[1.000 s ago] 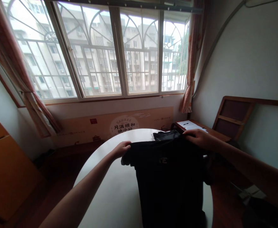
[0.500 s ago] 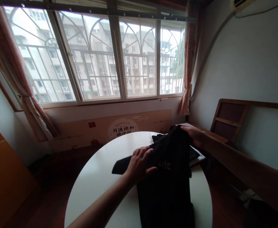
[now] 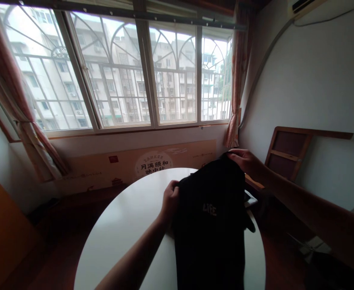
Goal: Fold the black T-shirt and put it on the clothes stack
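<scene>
A black T-shirt [image 3: 210,233] with pale lettering on its chest hangs over the round white table [image 3: 125,225]. My left hand [image 3: 170,201] is closed on the shirt's left edge, just above the tabletop. My right hand [image 3: 246,163] pinches the shirt's top right corner and holds it up higher, near the table's far right side. The cloth drapes down toward me between both hands and covers part of the table.
A large barred window [image 3: 128,72] with pink curtains fills the far wall. A printed cardboard panel [image 3: 153,161] leans below it. A wooden frame [image 3: 288,151] leans on the right wall above a low desk. An orange cabinet [image 3: 1,233] stands at left.
The shirt's left sleeve, spread flat on the table half a second ago, is now folded in. My left hand shifted to grip the shirt's left edge. My right hand lifted its corner slightly.
</scene>
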Available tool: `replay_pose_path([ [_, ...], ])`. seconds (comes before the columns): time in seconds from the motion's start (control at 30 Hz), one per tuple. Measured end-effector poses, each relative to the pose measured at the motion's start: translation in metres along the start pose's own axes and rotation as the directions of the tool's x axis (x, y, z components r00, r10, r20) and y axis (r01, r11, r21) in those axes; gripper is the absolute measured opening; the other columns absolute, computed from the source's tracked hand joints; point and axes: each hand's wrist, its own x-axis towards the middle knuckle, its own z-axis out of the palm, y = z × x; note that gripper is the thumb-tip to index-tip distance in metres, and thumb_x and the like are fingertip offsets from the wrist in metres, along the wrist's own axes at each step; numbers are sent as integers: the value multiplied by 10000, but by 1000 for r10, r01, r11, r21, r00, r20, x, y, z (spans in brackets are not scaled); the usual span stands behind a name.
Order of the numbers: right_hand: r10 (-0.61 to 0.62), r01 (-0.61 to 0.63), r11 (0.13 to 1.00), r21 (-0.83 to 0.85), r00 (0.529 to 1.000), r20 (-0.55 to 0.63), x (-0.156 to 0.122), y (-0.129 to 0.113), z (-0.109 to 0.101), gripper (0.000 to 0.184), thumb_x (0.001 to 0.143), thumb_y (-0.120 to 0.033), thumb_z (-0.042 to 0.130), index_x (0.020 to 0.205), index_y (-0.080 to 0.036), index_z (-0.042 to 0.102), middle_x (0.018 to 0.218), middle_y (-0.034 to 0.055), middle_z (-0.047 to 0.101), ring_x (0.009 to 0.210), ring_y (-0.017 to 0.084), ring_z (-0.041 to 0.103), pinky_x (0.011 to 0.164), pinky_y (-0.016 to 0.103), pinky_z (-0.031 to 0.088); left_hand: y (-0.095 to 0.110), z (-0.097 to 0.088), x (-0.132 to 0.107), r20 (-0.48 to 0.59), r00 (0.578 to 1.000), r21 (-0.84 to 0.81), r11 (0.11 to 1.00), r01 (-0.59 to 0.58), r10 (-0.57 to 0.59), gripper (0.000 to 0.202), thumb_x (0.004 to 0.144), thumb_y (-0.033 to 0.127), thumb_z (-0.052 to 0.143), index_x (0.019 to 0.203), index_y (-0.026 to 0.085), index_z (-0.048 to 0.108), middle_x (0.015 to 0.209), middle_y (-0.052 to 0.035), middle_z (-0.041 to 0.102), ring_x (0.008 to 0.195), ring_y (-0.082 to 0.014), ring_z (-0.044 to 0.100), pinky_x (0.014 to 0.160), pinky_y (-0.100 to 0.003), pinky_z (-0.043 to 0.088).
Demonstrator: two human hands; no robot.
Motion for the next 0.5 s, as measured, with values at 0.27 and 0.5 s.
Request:
replay_pose_path([
  [0.27, -205, 206, 944, -257, 978, 29, 17, -27, -8, 386, 870, -516, 549, 814, -154, 670, 705, 3, 601, 656, 140, 516, 625, 258, 407, 80, -98, 49, -7, 981, 225, 956, -189, 195, 255, 815, 407, 520, 910, 201, 637, 698, 20, 597, 650, -158, 536, 574, -240, 396],
  [0.5, -308, 299, 743, -599, 947, 91, 24, -84, -11, 398, 991, -455, 437, 858, -154, 662, 748, 29, 657, 720, 170, 586, 694, 276, 404, 148, -154, 64, 32, 994, 276, 955, -106, 101, 389, 757, 556, 618, 812, 172, 637, 637, 15, 592, 574, -151, 528, 534, -251, 415],
])
